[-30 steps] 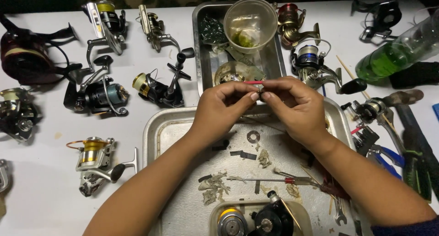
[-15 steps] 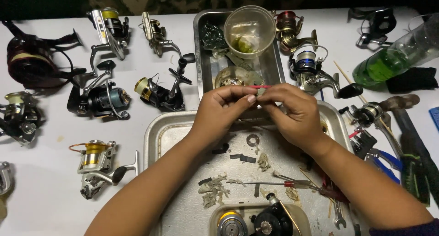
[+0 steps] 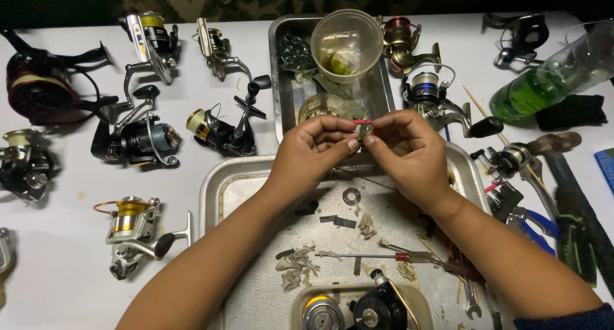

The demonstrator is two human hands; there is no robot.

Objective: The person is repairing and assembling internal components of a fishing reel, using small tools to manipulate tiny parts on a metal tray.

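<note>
Red-tipped small part (image 3: 362,121) pinched between both your hands, held above the near metal tray (image 3: 230,183).

Your left hand (image 3: 313,152) clamps its fingertips on one end, your right hand (image 3: 409,152) closes on the other — both grips are tight on it, with a small grey piece hanging just under the right fingers. Below your wrists the tray carries a washer (image 3: 351,196), scraps and a thin screwdriver (image 3: 371,256). Just beyond your knuckles sits the far tray (image 3: 279,80) with a clear plastic cup (image 3: 346,43) — fishing reels (image 3: 134,138) lie all round on the white table (image 3: 64,253).
</note>
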